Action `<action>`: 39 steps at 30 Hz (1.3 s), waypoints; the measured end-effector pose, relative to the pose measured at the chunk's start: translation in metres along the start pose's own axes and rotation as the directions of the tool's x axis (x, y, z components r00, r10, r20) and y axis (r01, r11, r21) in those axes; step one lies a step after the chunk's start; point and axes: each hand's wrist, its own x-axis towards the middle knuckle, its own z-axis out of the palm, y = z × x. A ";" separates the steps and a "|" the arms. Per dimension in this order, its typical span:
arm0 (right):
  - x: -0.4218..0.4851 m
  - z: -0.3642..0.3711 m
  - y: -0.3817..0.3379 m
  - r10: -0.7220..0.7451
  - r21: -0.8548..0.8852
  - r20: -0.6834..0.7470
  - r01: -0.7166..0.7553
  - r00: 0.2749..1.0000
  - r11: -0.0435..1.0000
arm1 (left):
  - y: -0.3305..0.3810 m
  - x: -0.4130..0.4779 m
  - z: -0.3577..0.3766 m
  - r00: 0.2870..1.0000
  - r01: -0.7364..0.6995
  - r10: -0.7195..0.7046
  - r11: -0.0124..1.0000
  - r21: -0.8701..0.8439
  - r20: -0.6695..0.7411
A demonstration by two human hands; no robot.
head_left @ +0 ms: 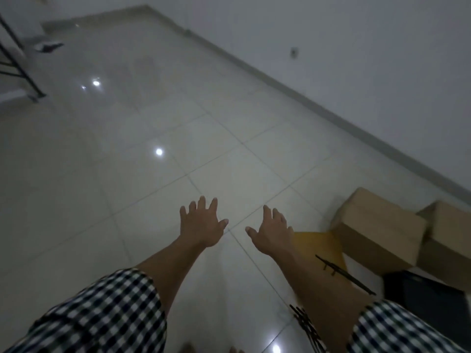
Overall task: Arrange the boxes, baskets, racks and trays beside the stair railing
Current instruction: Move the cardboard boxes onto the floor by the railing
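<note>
A person in checked sleeves reaches both arms out over glossy, pale floor tiles [178,123]. The left hand [201,224] and right hand [272,234] are spread flat, fingers straight, grasping nothing. On the right sit two brown cardboard boxes [377,225], with a flat yellow piece [318,243] and a thin black wire rack [344,273] just beside them.

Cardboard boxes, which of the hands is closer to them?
Right. The right hand hovers just left of the cardboard boxes, not touching; the left hand is farther left.
</note>
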 end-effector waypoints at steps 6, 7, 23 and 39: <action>0.065 -0.034 0.039 0.170 0.077 -0.072 -0.164 0.983 0.983 | 0.061 0.090 -0.010 0.983 -0.182 0.181 0.982 0.040 0.036; 0.078 -0.040 0.045 0.203 0.094 -0.082 -0.195 0.976 0.976 | 0.071 0.108 -0.012 0.977 -0.213 0.211 0.975 0.055 0.040; 0.266 -0.142 0.087 0.643 0.395 -0.138 -0.554 0.753 0.733 | 0.206 0.389 -0.097 0.760 -0.648 0.637 0.723 0.239 0.131; 0.394 -0.216 0.261 0.883 0.634 0.008 -0.685 0.470 0.359 | 0.498 0.525 -0.090 0.446 -0.881 0.835 0.345 0.325 0.323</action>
